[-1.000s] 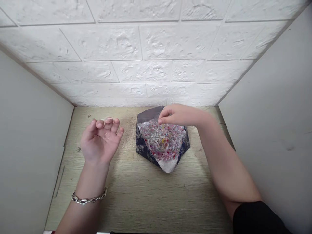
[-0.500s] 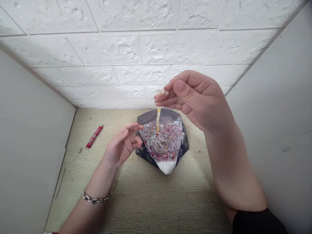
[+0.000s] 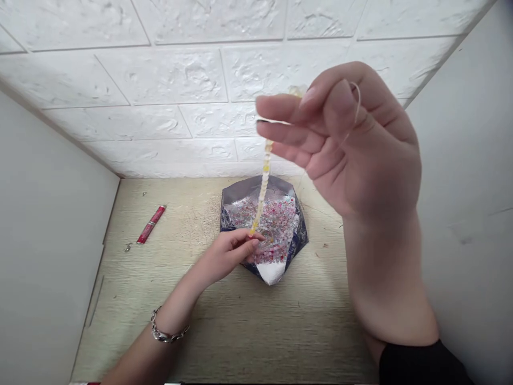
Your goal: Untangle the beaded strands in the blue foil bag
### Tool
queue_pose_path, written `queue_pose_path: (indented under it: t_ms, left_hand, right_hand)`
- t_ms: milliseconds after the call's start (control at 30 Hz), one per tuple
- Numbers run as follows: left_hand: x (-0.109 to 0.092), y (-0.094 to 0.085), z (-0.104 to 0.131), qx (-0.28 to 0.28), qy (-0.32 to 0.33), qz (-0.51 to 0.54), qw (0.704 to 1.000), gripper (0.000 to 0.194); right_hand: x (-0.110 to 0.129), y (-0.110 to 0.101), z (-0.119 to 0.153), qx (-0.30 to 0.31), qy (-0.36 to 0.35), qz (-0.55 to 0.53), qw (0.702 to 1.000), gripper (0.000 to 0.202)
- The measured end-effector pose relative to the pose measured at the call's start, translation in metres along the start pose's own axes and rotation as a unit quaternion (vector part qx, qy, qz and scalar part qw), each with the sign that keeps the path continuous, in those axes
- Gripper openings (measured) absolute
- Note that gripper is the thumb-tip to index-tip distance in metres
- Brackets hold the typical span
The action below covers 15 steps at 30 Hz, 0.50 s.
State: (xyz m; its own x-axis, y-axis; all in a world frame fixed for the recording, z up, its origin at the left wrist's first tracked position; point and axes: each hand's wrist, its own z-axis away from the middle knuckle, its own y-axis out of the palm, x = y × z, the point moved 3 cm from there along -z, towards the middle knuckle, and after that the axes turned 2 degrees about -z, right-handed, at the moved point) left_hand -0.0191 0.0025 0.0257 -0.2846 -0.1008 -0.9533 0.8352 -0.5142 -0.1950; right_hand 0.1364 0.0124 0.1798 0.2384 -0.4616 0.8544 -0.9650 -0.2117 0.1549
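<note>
Bead string [image 3: 263, 187], yellow and white, one: I saw it slant between the hands, above a tray [image 3: 302, 240] of loose beads [image 3: 280, 214]. Lower end: was pinched by the left hand [image 3: 230, 252]. Upper end: passed behind the right hand [image 3: 360, 139], whose thumb and forefinger nipped thread [image 3: 359, 101]. Red stick [image 3: 151, 224], one: lay leftward.

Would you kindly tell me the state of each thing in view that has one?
Left hand: closed on the bead strand
Right hand: raised, pinching the thread
Bead strand: nearly upright, slightly bowed
Thread: slack, looped
Dark container: open, holding loose beads
Red tube: lying on the table
Bracelet: worn, left wrist
</note>
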Motion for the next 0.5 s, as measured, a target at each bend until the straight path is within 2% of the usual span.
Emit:
queue_pose_path:
  t_ms: [67, 167, 300, 400, 500]
  left_hand:
    - [-0.003, -0.005, 0.000, -0.040, 0.025, 0.018, 0.999, 0.023]
    - [-0.006, -0.014, 0.001, -0.124, 0.077, 0.082, 0.986, 0.022]
    - [-0.006, -0.026, 0.003, -0.220, 0.102, 0.183, 0.953, 0.021]
    - [-0.007, -0.028, 0.005, -0.246, 0.101, 0.163, 0.950, 0.018]
    - [-0.008, -0.025, 0.006, -0.235, 0.081, 0.106, 0.963, 0.018]
  right_hand:
    - [-0.001, -0.010, -0.003, -0.037, -0.014, 0.053, 0.998, 0.020]
    - [-0.007, -0.026, -0.008, -0.034, -0.035, 0.135, 0.990, 0.016]
    - [-0.014, -0.044, -0.013, -0.047, -0.010, 0.294, 0.955, 0.015]
    - [-0.016, -0.046, -0.014, -0.010, 0.028, 0.387, 0.922, 0.019]
    - [-0.019, -0.044, -0.013, 0.066, 0.080, 0.473, 0.875, 0.021]
